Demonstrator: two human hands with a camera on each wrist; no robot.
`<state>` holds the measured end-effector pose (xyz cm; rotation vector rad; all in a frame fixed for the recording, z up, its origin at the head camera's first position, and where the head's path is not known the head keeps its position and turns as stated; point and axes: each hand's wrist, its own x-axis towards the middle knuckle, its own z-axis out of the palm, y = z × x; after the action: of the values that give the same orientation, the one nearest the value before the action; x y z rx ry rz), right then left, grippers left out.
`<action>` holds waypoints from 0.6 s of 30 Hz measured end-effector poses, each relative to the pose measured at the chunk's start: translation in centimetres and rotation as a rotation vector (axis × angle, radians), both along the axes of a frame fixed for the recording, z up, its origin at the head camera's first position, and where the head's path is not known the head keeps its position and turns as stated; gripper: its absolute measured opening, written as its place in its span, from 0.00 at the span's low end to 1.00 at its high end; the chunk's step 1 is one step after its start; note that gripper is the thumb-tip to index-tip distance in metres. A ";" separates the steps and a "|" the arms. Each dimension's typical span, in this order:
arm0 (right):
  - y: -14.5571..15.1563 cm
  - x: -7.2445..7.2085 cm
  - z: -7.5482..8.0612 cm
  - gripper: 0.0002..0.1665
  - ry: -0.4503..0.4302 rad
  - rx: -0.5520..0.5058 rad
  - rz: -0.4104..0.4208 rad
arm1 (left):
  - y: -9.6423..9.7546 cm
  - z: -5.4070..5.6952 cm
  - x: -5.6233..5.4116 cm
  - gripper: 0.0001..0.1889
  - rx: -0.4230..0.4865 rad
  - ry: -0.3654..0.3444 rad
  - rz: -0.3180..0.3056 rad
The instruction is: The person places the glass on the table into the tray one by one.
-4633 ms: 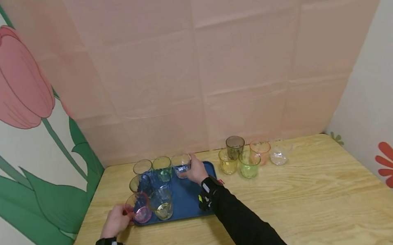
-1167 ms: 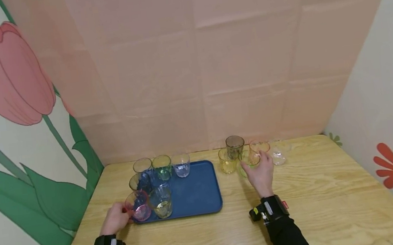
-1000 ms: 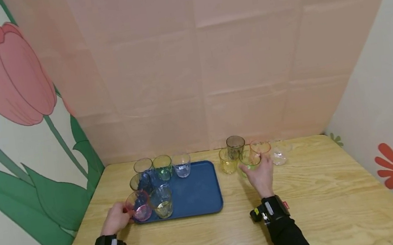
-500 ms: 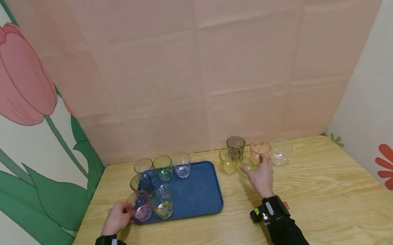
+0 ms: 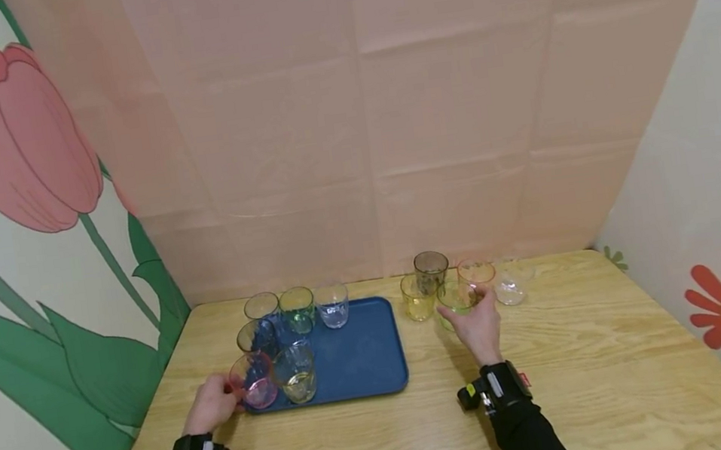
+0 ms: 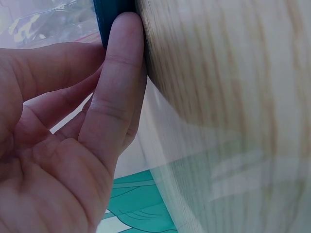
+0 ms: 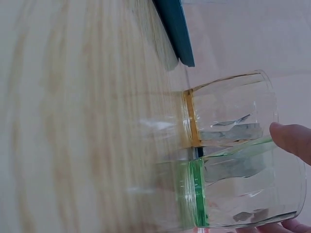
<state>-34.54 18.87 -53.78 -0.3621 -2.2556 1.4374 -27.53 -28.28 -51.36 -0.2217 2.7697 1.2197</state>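
Note:
My left hand (image 5: 208, 406) pinches the front left corner of the blue tray (image 5: 362, 354); the left wrist view shows the fingers (image 6: 116, 82) against the tray's edge. Beside that hand stands a pink glass (image 5: 254, 382), with a pale yellow glass (image 5: 296, 376) to its right. My right hand (image 5: 478, 325) grips a light green glass (image 5: 456, 303) that stands on the table right of the tray. In the right wrist view, the thumb lies at the rim of the green-based glass (image 7: 243, 194) and fingertips show on its other side.
More glasses stand at the tray's left and back, a clear glass (image 5: 333, 307) being rightmost in the back row. Around the held glass are a yellow glass (image 5: 416, 301), a dark grey glass (image 5: 432, 269), an orange-pink glass (image 5: 476, 270) and another clear glass (image 5: 511, 287).
Since the oldest frame, my right hand has let go of the clear glass on the tray and moved right to the light green glass. My left hand has stayed at the tray corner.

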 end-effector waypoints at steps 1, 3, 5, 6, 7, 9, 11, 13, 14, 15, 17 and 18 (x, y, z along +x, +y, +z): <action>0.0 0.0 0.0 0.51 0.004 0.000 -0.003 | 0.0 0.0 0.0 0.05 0.000 0.000 0.000; -0.1 0.0 0.0 0.51 0.013 0.003 -0.006 | -0.1 0.0 -0.1 0.06 -0.001 0.003 -0.004; -0.1 -0.1 0.0 0.51 0.020 0.009 -0.010 | -0.1 0.0 -0.1 0.06 -0.004 0.009 -0.006; -0.1 -0.1 0.0 0.52 0.022 0.009 -0.012 | -0.2 0.0 -0.1 0.06 -0.006 0.011 -0.005; -0.1 -0.1 0.0 0.52 0.025 0.013 -0.015 | -0.2 0.0 -0.1 0.05 -0.007 0.013 -0.004; 0.0 -0.1 0.0 0.53 0.031 0.020 -0.018 | -0.2 0.0 -0.1 0.05 -0.008 0.012 -0.005; 0.0 0.0 0.0 0.53 0.033 0.027 -0.025 | -0.2 0.0 -0.1 0.05 -0.003 0.010 -0.006; 0.0 0.0 0.1 0.53 0.036 0.034 -0.031 | -0.1 0.0 -0.1 0.05 0.002 0.008 -0.007; 0.0 0.0 0.1 0.53 0.035 0.035 -0.032 | -0.1 0.0 -0.1 0.06 0.002 0.008 -0.006; 0.0 0.0 0.2 0.52 0.030 0.036 -0.032 | -0.1 0.0 -0.1 0.06 0.001 0.009 -0.007; 0.1 0.0 0.3 0.52 0.022 0.031 -0.030 | -0.1 0.0 0.0 0.06 -0.002 0.012 -0.009; 0.1 0.0 0.3 0.52 0.015 0.023 -0.028 | -0.1 0.0 0.0 0.06 -0.003 0.012 -0.008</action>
<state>-34.52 18.95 -53.47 -0.3724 -2.2442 1.3949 -27.58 -28.35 -51.41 -0.2038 2.7801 1.2186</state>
